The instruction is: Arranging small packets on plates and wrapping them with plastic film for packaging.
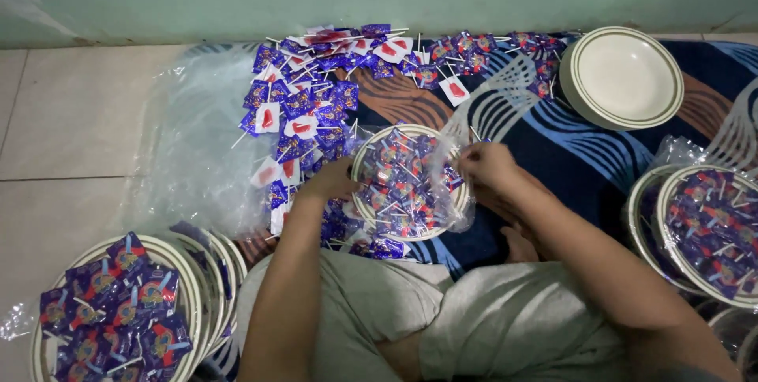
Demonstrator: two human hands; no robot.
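A white plate (359,162) piled with purple-wrapped lollipops (403,185) sits on a patterned mat in front of me, inside a clear plastic bag (454,125). My left hand (328,181) grips the plate's left rim through the bag. My right hand (485,165) pinches the bag's plastic at the plate's right rim. A loose heap of purple and white wrapped lollipops (316,106) lies on the mat beyond the plate.
An empty white plate (624,74) sits at the back right. A stack of plates with lollipops (118,311) stands at the lower left, bagged filled plates (711,228) at the right. Clear plastic sheeting (189,145) covers the tiles on the left. My knees fill the foreground.
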